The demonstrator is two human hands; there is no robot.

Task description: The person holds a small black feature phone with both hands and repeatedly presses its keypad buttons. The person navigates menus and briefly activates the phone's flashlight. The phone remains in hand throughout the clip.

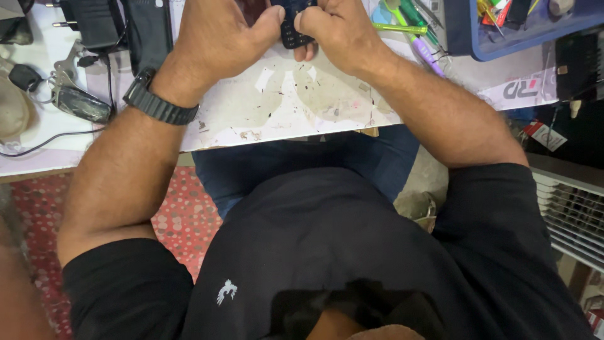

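A small dark keypad phone (293,25) is held above the scuffed white worktop (296,107) at the top middle of the head view. My left hand (220,34), with a black watch (157,101) on its wrist, grips the phone from the left, thumb against its side. On the other side, my right hand (336,28) grips it with the thumb pressed on the phone's edge. The phone's upper part is cut off by the frame.
Several green and purple screwdrivers (412,28) lie right of my hands. A blue tray (522,28) of tools sits at the top right. Keys with a black fob (75,101), a black charger (94,22) and cables lie on the left. A red dotted floor mat (182,220) lies below.
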